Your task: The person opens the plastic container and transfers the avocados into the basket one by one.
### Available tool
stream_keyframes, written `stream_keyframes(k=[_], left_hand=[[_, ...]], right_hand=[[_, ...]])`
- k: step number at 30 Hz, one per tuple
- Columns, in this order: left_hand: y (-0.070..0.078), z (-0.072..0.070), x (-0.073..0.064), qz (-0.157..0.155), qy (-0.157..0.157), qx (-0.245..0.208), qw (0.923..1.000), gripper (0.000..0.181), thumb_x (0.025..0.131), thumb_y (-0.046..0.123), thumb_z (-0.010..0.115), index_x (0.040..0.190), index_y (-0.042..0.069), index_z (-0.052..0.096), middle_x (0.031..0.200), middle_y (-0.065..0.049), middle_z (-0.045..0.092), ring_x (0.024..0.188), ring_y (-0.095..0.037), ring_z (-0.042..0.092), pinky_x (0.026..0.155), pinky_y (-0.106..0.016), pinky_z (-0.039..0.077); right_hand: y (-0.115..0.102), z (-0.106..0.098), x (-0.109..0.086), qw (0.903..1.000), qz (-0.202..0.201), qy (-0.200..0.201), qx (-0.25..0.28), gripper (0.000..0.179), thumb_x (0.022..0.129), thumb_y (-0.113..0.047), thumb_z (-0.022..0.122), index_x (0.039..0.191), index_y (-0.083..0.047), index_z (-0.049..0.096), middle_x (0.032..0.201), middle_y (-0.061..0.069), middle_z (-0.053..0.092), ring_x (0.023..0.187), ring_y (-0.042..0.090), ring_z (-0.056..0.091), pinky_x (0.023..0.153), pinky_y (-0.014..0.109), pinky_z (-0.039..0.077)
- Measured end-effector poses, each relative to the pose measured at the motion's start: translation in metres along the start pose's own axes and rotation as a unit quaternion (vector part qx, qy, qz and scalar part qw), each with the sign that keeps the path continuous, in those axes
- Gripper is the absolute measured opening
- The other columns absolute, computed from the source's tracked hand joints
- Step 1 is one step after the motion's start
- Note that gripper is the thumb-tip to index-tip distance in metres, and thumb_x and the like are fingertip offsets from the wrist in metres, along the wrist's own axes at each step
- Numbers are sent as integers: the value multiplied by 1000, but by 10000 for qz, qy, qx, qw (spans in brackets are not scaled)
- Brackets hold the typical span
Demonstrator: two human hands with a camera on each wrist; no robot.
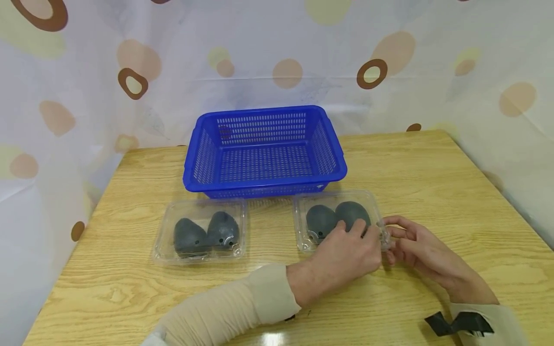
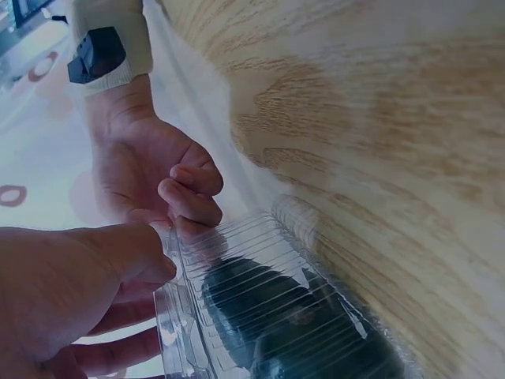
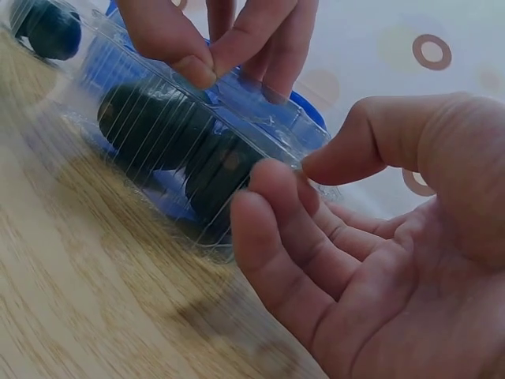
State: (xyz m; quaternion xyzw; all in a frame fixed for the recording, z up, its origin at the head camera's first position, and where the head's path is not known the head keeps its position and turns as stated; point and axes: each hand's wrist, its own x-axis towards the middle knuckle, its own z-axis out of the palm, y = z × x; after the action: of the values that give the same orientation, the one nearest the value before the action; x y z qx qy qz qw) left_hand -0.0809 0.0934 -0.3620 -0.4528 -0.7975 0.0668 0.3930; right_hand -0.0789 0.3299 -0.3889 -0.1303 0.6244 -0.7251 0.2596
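Observation:
A clear plastic clamshell box (image 1: 303, 226) with two dark green avocado-like fruits (image 1: 321, 220) lies on the table, its lid over them. My left hand (image 1: 346, 254) reaches across its near side; in the right wrist view the left thumb and forefinger pinch the box's rim. At the box's right end my right hand (image 1: 426, 254) pinches a corner between thumb and fingers, palm partly turned up, as the right wrist view shows. The same fruits (image 2: 323, 347) show through the ribbed plastic in the left wrist view.
A second clear clamshell box (image 1: 166, 226) with two similar dark fruits (image 1: 189, 236) sits to the left. Behind both boxes stands a blue perforated basket (image 1: 264, 163) with nothing in it. A spotted white cloth (image 1: 251, 43) hangs behind the wooden table (image 1: 108, 283).

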Motion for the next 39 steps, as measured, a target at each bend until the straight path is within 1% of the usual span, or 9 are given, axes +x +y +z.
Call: stream_keyframes(k=[4, 9, 13, 17, 25, 30, 32, 36, 39], left_hand=[[-2, 0, 0, 163, -223, 7, 9996, 44, 103, 5, 35, 99, 20, 76, 86, 8, 61, 71, -9, 55, 57, -26, 57], [-4, -3, 1, 430, -534, 34, 9976, 45, 104, 4, 33, 106, 20, 75, 92, 8, 63, 77, -9, 59, 64, -28, 61], [-6, -5, 1, 565, -665, 9, 9962, 42, 104, 5, 35, 108, 19, 75, 94, 7, 63, 80, -10, 61, 67, -30, 62], [-7, -6, 2, 578, -731, -34, 9956, 41, 104, 5, 36, 109, 19, 75, 95, 7, 63, 81, -10, 61, 68, -30, 62], [-6, -5, 3, 579, -585, 32, 9966, 41, 104, 6, 36, 104, 21, 74, 94, 8, 63, 78, -8, 60, 65, -27, 62], [-4, -4, 2, 525, -521, 47, 9972, 46, 104, 4, 32, 101, 21, 74, 92, 9, 63, 77, -7, 58, 63, -27, 61], [-4, -3, 2, 482, -462, 55, 9978, 47, 104, 4, 30, 101, 20, 74, 89, 9, 62, 75, -7, 57, 61, -25, 61], [-6, -4, 4, 374, -367, 31, 9986, 48, 105, 4, 29, 101, 20, 74, 86, 10, 60, 72, -6, 54, 53, -20, 55], [-9, -6, 6, 293, -318, -1, 9991, 47, 106, 5, 30, 100, 22, 73, 87, 11, 60, 72, -6, 53, 48, -18, 49]], right_hand=[[-1, 1, 1, 9999, 36, 64, -89, 38, 100, 6, 36, 136, -6, 34, 108, -2, 66, 75, 9, 60, 66, 29, 53], [0, 0, 1, 9999, -50, 1, -114, 36, 100, 6, 35, 134, -6, 33, 104, -3, 65, 73, 8, 57, 61, 32, 50], [0, 0, 1, 9997, -133, -35, -197, 35, 100, 7, 35, 133, -5, 34, 102, -3, 64, 72, 8, 56, 59, 34, 48], [-1, 1, 1, 9992, -120, 43, -386, 36, 99, 7, 35, 133, -5, 33, 99, -3, 63, 71, 8, 55, 58, 35, 48], [-3, 3, 0, 9983, -56, 116, -575, 34, 100, 6, 37, 131, -7, 34, 97, -4, 62, 67, 10, 50, 57, 35, 48], [-2, 2, 0, 9982, -96, 57, -585, 33, 99, 7, 37, 130, -6, 34, 98, -4, 62, 65, 13, 48, 56, 36, 47], [-1, 2, 0, 9983, -98, 10, -567, 32, 101, 5, 36, 131, -7, 34, 97, -5, 62, 63, 17, 45, 55, 38, 46], [0, 1, -1, 9983, -72, -13, -581, 30, 104, 0, 36, 133, -10, 37, 92, -6, 62, 62, 12, 48, 54, 39, 46], [0, 0, -2, 9983, -53, -2, -586, 31, 105, -2, 35, 135, -11, 36, 89, -5, 60, 61, 15, 46, 55, 41, 45]])
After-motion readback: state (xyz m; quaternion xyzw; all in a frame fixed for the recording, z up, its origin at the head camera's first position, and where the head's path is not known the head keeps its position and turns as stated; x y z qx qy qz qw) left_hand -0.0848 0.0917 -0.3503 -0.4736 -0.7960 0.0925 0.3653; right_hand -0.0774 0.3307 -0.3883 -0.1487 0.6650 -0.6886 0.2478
